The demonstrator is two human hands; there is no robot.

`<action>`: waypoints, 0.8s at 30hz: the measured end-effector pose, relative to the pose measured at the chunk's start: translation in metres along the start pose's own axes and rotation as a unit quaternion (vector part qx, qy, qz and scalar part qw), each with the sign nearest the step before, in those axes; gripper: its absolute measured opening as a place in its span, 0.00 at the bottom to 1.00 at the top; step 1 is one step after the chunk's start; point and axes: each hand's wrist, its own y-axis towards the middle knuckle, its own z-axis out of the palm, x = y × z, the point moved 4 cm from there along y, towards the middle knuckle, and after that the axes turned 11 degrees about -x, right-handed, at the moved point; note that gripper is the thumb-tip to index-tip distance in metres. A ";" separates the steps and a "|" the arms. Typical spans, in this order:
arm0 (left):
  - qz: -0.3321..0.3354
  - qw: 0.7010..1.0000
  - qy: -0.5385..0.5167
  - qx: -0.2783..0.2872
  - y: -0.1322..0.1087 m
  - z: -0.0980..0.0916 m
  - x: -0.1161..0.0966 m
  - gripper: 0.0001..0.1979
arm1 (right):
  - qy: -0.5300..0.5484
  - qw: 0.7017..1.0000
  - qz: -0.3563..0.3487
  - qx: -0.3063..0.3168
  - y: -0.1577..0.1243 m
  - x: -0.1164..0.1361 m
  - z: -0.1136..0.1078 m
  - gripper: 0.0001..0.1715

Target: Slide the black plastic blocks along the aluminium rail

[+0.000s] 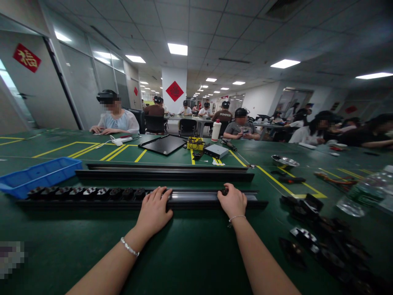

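A long black rail (pixel 196 198) lies across the green table in front of me, its left half filled with a row of several small black parts (pixel 89 192). My left hand (pixel 154 210) rests on the rail near its middle, fingers curled over its front edge next to the last part in the row. My right hand (pixel 233 201) is closed in a pinch on a small black part (pixel 225 191) held at the rail's groove. More loose black parts (pixel 319 239) lie in a heap to my right.
Two more black rails (pixel 166 171) lie behind the first. A blue tray (pixel 37 175) stands at the left, a plastic water bottle (pixel 365 192) at the right. A metal bowl (pixel 285 161), a black panel (pixel 164 144) and small boxes sit further back. Other people sit along the far side.
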 end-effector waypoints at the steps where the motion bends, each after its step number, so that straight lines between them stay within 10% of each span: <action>1: 0.000 1.000 0.000 0.000 0.000 0.000 0.000 0.29 | 0.000 1.000 0.000 0.002 0.000 0.000 0.000 0.21; 24: -0.002 1.000 0.001 -0.002 0.000 0.002 0.001 0.29 | -0.013 0.999 -0.036 0.024 0.004 -0.005 -0.004 0.19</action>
